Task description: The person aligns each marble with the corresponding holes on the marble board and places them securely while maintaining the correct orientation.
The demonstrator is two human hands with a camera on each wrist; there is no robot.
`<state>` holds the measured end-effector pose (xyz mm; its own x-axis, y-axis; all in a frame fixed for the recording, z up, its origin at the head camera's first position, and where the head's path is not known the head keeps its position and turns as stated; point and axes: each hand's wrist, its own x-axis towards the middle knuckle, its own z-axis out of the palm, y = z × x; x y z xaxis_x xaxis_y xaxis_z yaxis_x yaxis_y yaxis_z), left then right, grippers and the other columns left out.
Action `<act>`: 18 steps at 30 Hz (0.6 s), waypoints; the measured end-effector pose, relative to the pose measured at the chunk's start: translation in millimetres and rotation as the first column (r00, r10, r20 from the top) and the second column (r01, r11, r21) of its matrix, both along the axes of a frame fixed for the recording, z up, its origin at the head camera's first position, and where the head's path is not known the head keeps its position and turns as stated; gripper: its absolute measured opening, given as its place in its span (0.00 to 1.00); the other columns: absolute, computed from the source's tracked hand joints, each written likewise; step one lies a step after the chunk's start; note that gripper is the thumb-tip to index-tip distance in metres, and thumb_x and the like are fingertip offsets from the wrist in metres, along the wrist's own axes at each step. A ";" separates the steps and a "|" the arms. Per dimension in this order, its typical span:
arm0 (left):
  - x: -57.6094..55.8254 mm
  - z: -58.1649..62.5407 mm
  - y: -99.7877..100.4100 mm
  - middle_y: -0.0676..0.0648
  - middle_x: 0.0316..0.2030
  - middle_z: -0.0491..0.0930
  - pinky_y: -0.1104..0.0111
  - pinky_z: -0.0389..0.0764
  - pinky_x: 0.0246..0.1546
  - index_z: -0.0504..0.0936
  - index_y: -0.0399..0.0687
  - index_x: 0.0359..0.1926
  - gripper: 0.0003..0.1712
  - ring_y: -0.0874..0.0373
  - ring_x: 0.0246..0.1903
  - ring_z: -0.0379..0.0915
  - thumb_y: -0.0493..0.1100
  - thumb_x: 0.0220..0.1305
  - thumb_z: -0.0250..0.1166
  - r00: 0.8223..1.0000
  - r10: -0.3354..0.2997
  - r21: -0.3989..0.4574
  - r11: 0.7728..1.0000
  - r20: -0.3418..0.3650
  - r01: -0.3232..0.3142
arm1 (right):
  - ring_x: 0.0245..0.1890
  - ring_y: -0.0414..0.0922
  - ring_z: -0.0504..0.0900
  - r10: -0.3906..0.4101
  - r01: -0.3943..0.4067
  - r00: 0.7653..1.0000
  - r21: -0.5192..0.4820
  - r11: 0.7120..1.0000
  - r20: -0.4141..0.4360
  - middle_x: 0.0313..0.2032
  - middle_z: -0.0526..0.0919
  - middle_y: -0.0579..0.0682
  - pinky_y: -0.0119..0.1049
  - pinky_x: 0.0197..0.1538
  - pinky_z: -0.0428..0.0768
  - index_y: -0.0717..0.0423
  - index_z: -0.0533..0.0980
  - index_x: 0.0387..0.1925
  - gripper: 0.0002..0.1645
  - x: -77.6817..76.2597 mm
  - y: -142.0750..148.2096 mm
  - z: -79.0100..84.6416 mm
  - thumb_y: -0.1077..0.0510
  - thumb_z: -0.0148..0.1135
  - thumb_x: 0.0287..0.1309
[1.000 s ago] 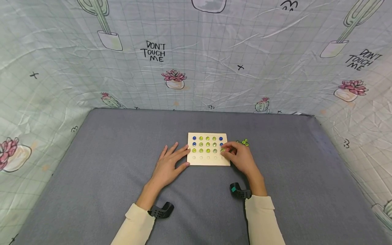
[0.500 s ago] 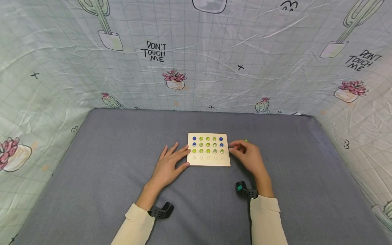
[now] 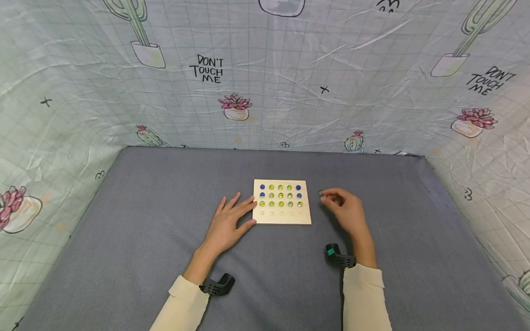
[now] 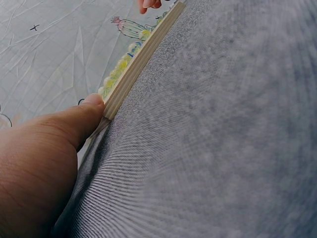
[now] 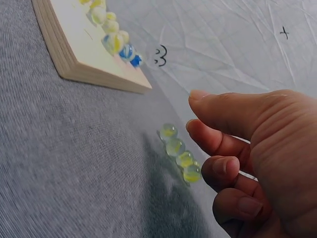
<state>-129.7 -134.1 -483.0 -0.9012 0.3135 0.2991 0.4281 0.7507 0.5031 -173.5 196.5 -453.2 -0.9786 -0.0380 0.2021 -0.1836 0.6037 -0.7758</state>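
Note:
A light wooden board (image 3: 282, 218) lies on the grey cloth, with three rows of glass marbles in its hollows. Most marbles are yellow-green; a few blue marbles (image 3: 298, 187) sit at the row ends. The front row of hollows holds none. My left hand (image 3: 227, 226) lies spread flat, fingertips and thumb at the board's left edge; the left wrist view shows the thumb (image 4: 89, 111) against the board's corner. Right of the board, my right hand (image 3: 345, 212) hovers by loose marbles (image 5: 176, 147), thumb and forefinger apart, other fingers loosely bent, nothing between them.
Grey cloth (image 3: 186, 184) covers the table around the board. A printed fabric backdrop (image 3: 290, 92) rises behind and at both sides. Each wrist wears a black camera mount, such as the right one (image 3: 340, 257).
My right hand has left the end of the third row, where a marble now sits, and moved right to the loose marbles. My left hand has stayed put.

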 end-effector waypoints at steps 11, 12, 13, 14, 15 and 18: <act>-0.4 -0.5 0.1 0.54 0.65 0.68 0.49 0.42 0.70 0.74 0.55 0.64 0.29 0.48 0.69 0.53 0.56 0.64 0.63 1.000 0.001 0.001 1.000 -0.001 -0.001 | 0.23 0.41 0.72 -0.083 0.084 0.996 0.015 0.996 -0.029 0.29 0.81 0.50 0.27 0.24 0.68 0.57 0.83 0.41 0.11 -1.0 12.0 -9.0 0.58 0.69 0.56; -0.3 -0.6 0.0 0.54 0.65 0.68 0.49 0.42 0.70 0.74 0.55 0.64 0.29 0.48 0.69 0.53 0.56 0.64 0.63 1.000 0.001 0.001 1.000 -0.001 -0.001 | 0.23 0.41 0.72 -0.087 0.088 0.996 0.016 0.996 -0.033 0.29 0.81 0.50 0.27 0.24 0.68 0.58 0.83 0.41 0.11 -1.0 12.4 -9.8 0.58 0.69 0.56; -0.3 -0.7 0.0 0.54 0.65 0.68 0.49 0.42 0.70 0.74 0.55 0.64 0.29 0.48 0.69 0.53 0.56 0.64 0.63 1.000 0.001 0.001 1.000 -0.001 -0.001 | 0.23 0.41 0.72 -0.091 0.091 0.995 0.018 0.996 -0.036 0.29 0.81 0.50 0.27 0.24 0.68 0.58 0.83 0.41 0.11 -1.1 12.7 -10.6 0.58 0.69 0.56; -0.2 -0.7 -0.1 0.54 0.65 0.68 0.49 0.42 0.70 0.74 0.55 0.64 0.29 0.48 0.69 0.53 0.56 0.64 0.63 1.000 0.001 0.001 1.000 0.000 -0.001 | 0.23 0.42 0.72 -0.096 0.096 0.995 0.017 0.995 -0.037 0.29 0.81 0.50 0.27 0.24 0.68 0.58 0.83 0.41 0.11 -0.9 12.7 -10.8 0.58 0.69 0.56; -0.2 -0.8 -0.1 0.54 0.65 0.68 0.49 0.42 0.70 0.74 0.55 0.64 0.29 0.48 0.69 0.53 0.56 0.64 0.63 1.000 0.002 0.001 1.000 0.000 -0.002 | 0.23 0.42 0.72 -0.097 0.098 0.994 0.017 0.995 -0.041 0.28 0.81 0.50 0.27 0.24 0.68 0.58 0.83 0.41 0.11 -1.0 12.8 -11.3 0.58 0.70 0.56; -0.1 -0.7 -0.2 0.54 0.65 0.68 0.49 0.42 0.70 0.74 0.55 0.64 0.29 0.48 0.69 0.52 0.56 0.64 0.63 1.000 0.002 0.000 1.000 0.005 -0.002 | 0.23 0.42 0.72 -0.103 0.103 0.994 0.012 0.995 -0.044 0.28 0.81 0.50 0.27 0.24 0.67 0.58 0.83 0.41 0.11 -0.9 12.8 -12.1 0.59 0.70 0.55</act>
<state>-129.8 -134.2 -483.8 -0.9034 0.3116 0.2947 0.4240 0.7519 0.5048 -174.4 209.2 -465.3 -0.9679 0.0592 0.2442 -0.1529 0.6323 -0.7595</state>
